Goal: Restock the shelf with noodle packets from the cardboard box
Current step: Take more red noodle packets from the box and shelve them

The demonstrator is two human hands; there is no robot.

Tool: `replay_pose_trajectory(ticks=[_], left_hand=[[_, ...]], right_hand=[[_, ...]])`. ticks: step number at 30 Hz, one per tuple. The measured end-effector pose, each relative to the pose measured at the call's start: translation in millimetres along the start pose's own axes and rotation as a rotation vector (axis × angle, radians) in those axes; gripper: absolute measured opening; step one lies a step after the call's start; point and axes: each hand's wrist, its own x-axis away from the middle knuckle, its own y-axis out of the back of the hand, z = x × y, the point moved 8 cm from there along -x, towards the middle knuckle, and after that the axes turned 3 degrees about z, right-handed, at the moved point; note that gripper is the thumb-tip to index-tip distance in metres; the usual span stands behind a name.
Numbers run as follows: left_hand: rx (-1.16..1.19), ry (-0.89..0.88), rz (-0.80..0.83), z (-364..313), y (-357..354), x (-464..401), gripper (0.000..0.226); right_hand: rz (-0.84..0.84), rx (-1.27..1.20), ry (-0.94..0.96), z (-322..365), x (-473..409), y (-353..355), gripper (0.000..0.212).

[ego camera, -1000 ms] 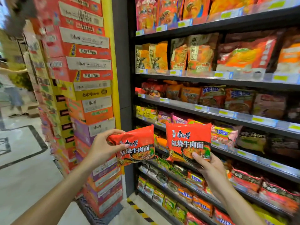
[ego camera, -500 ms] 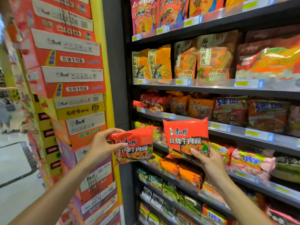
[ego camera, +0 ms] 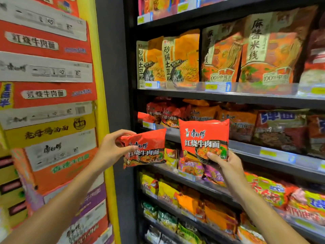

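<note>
Each grip holds one red noodle packet: left hand point(ego camera: 110, 152), right hand point(ego camera: 226, 164).

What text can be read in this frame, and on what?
"康師傅 红烧牛肉面": packet in right hand
"康師傅 红烧牛肉面": packet in left hand
"砂锅土豆粉": yellow bag
"麻酱米线": orange bag
"红烧牛肉面": red carton
Shelf price tags: too blurred to read.
</note>
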Motion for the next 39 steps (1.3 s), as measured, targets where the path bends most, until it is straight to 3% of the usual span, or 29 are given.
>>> replay_pose_trajectory(ticks=[6,11,15,24,32,39], left_hand=[[0.041,-0.061,0.05,74.7,20.8,-81.9,0.043],[0.071,-0.094,0.109,115.0,23.3,-127.5,0.042],[0.118,-0.093,0.165,135.8,19.1,-145.6,0.041],[0.146,-0.121,0.201,151.5,12.5,-164.5,0.041],[0.172,-0.12,0.227,152.9,5.6,-172.2,0.042],[0.176,-0.123,0.252,158.8,1.7,-173.3,0.041]], right_hand=[[-0.09,0.085,0.059,-10.7,-77.8,-50.8,0.039],[-0.162,0.156,0.057,-10.5,-138.3,-85.1,0.065],[-0.216,0.248,0.081,-10.6,-168.8,-102.8,0.047],[-0.206,0.401,0.078,-17.2,-216.9,-113.7,0.045],[-0.064,1.038,0.058,-13.8,-238.8,-140.9,0.039],[-0.119,1.372,-0.093,-20.6,-240.4,-130.9,0.063]])
